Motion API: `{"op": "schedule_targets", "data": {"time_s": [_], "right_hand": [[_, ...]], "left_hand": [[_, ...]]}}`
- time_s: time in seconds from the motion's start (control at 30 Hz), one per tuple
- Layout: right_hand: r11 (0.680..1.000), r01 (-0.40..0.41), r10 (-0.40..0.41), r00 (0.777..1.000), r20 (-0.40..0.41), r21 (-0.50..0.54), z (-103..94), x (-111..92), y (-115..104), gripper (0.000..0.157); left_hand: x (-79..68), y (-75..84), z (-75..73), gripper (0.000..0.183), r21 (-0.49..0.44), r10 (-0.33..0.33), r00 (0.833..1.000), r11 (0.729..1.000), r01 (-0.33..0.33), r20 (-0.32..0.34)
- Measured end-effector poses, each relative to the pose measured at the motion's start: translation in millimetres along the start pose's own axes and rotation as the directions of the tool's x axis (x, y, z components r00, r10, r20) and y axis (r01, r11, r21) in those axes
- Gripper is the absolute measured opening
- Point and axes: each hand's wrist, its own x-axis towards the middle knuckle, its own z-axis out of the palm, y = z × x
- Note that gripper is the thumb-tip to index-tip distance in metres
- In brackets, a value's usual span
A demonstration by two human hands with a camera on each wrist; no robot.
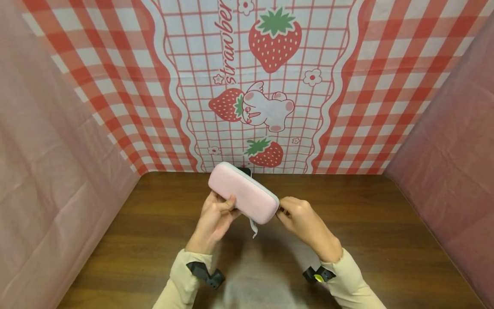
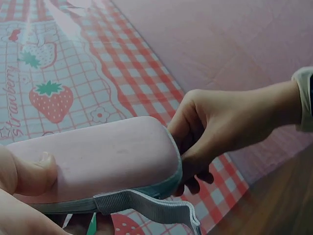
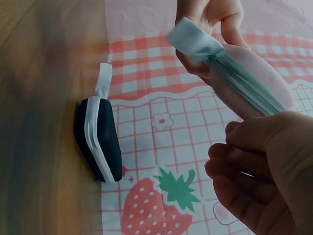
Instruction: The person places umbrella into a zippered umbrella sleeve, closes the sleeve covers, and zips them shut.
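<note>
A pink hard-shell zip case (image 1: 243, 193) is held up above the wooden table, tilted with its right end lower. My left hand (image 1: 216, 219) grips its left part, thumb across the pink face and fingers underneath. At the right end, my right hand (image 1: 305, 219) pinches the zipper edge with thumb and forefinger; its other fingers curl loosely in the right wrist view. The zipper pull itself is hidden behind those fingertips. A grey fabric strap (image 2: 151, 208) hangs from the case's lower side. Grey zipper tape (image 3: 249, 85) runs along the edge.
Behind the pink case stands a black zip case (image 3: 115, 139) with a white zipper and strap, mostly hidden in the head view. The wooden table (image 1: 366, 227) meets a strawberry-print cloth (image 1: 270, 107) at the back. Pink cloth walls (image 1: 58, 171) close both sides.
</note>
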Motion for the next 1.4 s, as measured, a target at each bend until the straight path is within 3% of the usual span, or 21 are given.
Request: {"op": "schedule_targets", "data": {"time_s": [0.23,0.37,0.57,0.7,0.9,1.1,1.4], "right_hand": [[0.998,-0.062,0.062,0.998,0.016,0.006,-3.1,0,2,0.018],[0.996,-0.084,0.083,0.996,0.023,0.039,-2.8,1,2,0.014],[0.987,-0.11,0.106,0.993,0.045,0.118,0.3,2,1,0.016],[0.97,-0.173,0.156,0.981,0.113,0.17,2.3,0,0,0.021],[0.926,-0.311,0.253,0.931,0.262,0.213,6.9,-4,1,0.037],[0.882,-0.418,0.332,0.878,0.344,0.218,13.2,-10,8,0.046],[0.759,-0.606,0.48,0.768,0.424,0.239,23.0,-20,21,0.048]], "left_hand": [[-1.8,-0.7,0.2,0.045,0.125,-0.015,1.0,0.992,0.017,-0.019],[-2.0,-1.7,-0.1,0.058,0.199,-0.047,0.999,0.979,0.049,-0.013],[-1.3,-5.9,-1.6,0.067,0.228,-0.124,0.992,0.966,0.121,-0.002],[-0.6,-9.5,-3.2,0.067,0.253,-0.172,0.985,0.953,0.165,0.005],[2.4,-19.6,-6.7,0.059,0.326,-0.24,0.97,0.92,0.218,0.028],[6.4,-31.6,-11.9,0.055,0.365,-0.264,0.964,0.899,0.242,0.012],[8.8,-47.3,-12.3,0.062,0.39,-0.239,0.969,0.9,0.195,0.068]]}}
